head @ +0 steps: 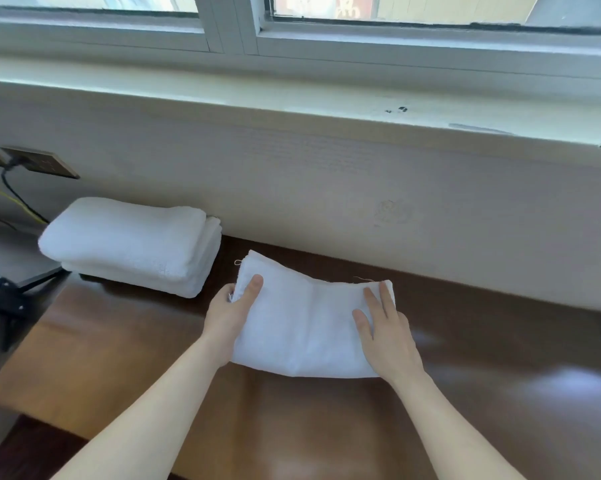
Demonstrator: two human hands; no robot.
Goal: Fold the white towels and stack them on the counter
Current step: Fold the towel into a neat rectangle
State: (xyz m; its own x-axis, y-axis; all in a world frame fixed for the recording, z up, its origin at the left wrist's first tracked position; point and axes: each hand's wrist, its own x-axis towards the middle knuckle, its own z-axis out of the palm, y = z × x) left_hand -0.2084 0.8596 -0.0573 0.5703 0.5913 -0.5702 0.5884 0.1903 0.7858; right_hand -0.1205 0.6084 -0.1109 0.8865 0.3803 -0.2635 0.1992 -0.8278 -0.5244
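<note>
A folded white towel (302,323) lies in the middle of the brown wooden counter (482,393). My left hand (231,317) grips its left edge, thumb on top and fingers tucked under the cloth. My right hand (385,334) rests flat on the towel's right part with straight fingers. A stack of folded white towels (132,244) sits at the back left of the counter, against the wall, apart from both hands.
The wall (361,188) and a window sill (292,102) rise right behind the counter. A wall socket (39,161) with a black cable is at the left. A dark stand (11,292) sits beyond the counter's left edge.
</note>
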